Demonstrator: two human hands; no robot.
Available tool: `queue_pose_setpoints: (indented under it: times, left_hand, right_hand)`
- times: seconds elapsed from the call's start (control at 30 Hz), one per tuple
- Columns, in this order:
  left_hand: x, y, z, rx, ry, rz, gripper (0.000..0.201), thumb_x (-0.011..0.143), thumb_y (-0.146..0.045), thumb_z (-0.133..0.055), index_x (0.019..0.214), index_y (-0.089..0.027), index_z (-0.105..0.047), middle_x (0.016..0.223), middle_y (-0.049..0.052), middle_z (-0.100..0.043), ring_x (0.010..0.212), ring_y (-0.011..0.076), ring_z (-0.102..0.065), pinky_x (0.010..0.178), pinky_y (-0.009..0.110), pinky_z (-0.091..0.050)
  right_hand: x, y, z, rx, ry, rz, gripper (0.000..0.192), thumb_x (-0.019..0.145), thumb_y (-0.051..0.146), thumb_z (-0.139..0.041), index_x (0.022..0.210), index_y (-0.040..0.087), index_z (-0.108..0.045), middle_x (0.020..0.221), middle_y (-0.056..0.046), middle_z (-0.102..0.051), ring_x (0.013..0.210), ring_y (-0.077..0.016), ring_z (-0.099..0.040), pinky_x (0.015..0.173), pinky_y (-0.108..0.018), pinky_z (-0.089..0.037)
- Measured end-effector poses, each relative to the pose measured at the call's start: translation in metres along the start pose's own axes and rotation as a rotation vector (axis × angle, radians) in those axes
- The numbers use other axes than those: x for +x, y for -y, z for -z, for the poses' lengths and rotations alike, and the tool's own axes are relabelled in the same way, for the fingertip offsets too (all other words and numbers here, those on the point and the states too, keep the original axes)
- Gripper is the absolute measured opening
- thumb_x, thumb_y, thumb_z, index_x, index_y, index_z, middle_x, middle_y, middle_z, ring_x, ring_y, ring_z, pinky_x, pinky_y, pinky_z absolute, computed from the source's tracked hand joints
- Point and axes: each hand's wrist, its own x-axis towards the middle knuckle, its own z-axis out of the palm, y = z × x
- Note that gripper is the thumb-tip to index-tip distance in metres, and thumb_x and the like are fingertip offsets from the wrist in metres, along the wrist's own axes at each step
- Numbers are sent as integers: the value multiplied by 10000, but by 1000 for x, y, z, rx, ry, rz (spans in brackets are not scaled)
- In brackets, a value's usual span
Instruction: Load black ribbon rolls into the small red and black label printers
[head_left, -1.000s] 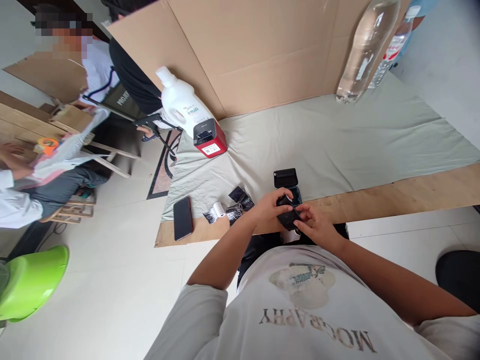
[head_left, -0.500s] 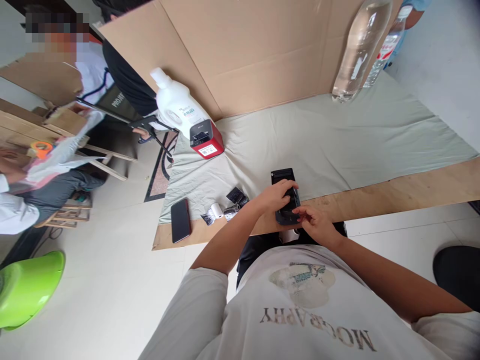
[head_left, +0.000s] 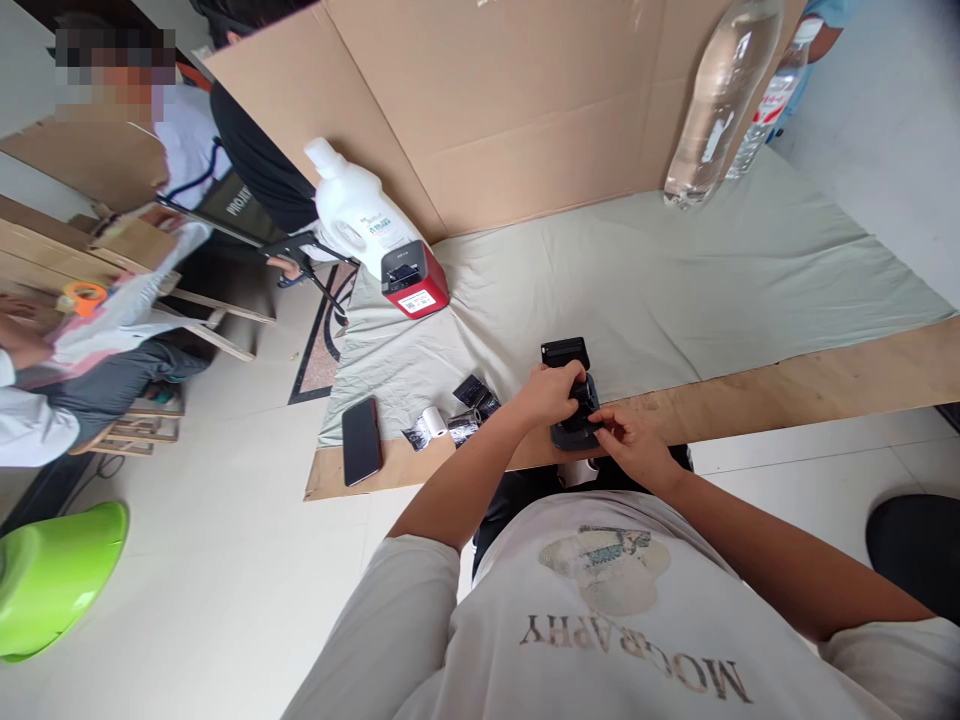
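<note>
Left hand (head_left: 553,392) clasps the small black plastic printer (head_left: 571,395) on the desk (head_left: 787,395); right hand (head_left: 628,445) pinches its near edge.

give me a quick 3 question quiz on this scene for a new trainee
1. True or false: both hands are on the small black printer with its lid up.
2. Which thing lies nearest the table's left front corner? A) white paper roll B) black phone C) red printer
3. Fill in: the white jug stands right behind the ____ printer.

Key
1. True: the left hand rests over its top and the right hand touches its near edge.
2. B
3. red
</note>
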Motion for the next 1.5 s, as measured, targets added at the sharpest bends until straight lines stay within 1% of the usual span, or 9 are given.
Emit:
queue_pose_setpoints:
  times: [0.17, 0.33, 0.53, 0.67, 0.8, 0.9, 1.0, 1.2, 1.5]
  left_hand:
    - [4, -3, -8, 57, 26, 62, 359, 770, -151, -663, 1117, -205, -588, 1055, 99, -728, 1026, 306, -673, 1017, 446, -414]
    - [-3, 0, -18, 33, -50, 13, 259, 850, -202, -649, 1107, -186, -660, 1189, 93, -704, 1159, 281, -629, 1061, 457, -432]
    - [-14, 23, -31, -139, -446, -192, 254, 973, -216, -468, 1048, -172, -707, 1142, 109, -672, 1134, 217, -612, 1036, 397, -494]
    - [-10, 43, -31, -255, -791, -77, 357, 998, -379, -447, 1203, -152, -632, 1260, 156, -599, 1252, 252, -539, 1101, 457, -437]
    - [-8, 49, -33, -471, -696, -90, 569, 1007, -554, -355, 1407, -165, -469, 1431, 180, -511, 1360, 266, -477, 1126, 466, -414]
    - [-17, 40, -41, -568, -683, -139, 542, 1026, -546, -285, 1313, -163, -539, 1235, 156, -631, 1196, 238, -595, 1068, 450, -464]
    - [-33, 30, -53, -551, -678, -185, 480, 1041, -497, -268, 1141, -181, -615, 1065, 120, -676, 1077, 220, -639, 1007, 438, -503]
    - [-56, 23, -74, -338, -700, -279, 434, 1040, -435, -291, 1319, -178, -502, 1342, 162, -594, 1378, 254, -483, 1129, 494, -410]
    - [-62, 24, -88, -189, -673, -277, 440, 1038, -384, -309, 1410, -176, -417, 1400, 166, -575, 1471, 273, -384, 1139, 517, -399]
  right_hand:
    - [2, -4, 0, -52, -21, 27, 223, 859, 315, -522, 1001, 237, -675, 937, -35, -740, 769, -182, -677, 727, -357, -579]
    - [3, -8, -1, -210, -82, 271, 185, 867, 193, -508, 949, 225, -670, 910, -55, -728, 835, -211, -685, 775, -380, -582]
    - [0, -3, 0, -346, -93, 446, 204, 876, 110, -526, 956, 231, -670, 905, -56, -708, 853, -211, -679, 748, -352, -570]
    - [-3, 0, -3, -385, -99, 526, 211, 868, 86, -535, 961, 219, -669, 889, -51, -695, 847, -196, -667, 747, -330, -559]
    - [-7, 2, -3, -414, -81, 593, 147, 897, 129, -551, 957, 203, -664, 852, -50, -671, 793, -179, -645, 700, -310, -545]
    - [-6, 2, 1, -390, -19, 594, 105, 916, 295, -618, 957, 208, -661, 852, -54, -657, 791, -191, -628, 705, -334, -549]
    - [-1, -2, 6, -401, -45, 558, 320, 873, 481, -670, 1051, 216, -650, 985, -88, -663, 931, -242, -629, 828, -413, -558]
    - [13, -21, 8, -637, 17, 575, 909, 809, 476, -729, 1538, 150, -296, 1532, -187, -437, 1447, -350, -365, 1140, -529, -376]
    - [14, -21, 4, -819, 78, 544, 732, 821, 377, -719, 1449, 100, -463, 1502, -194, -503, 1394, -325, -456, 1162, -501, -313]
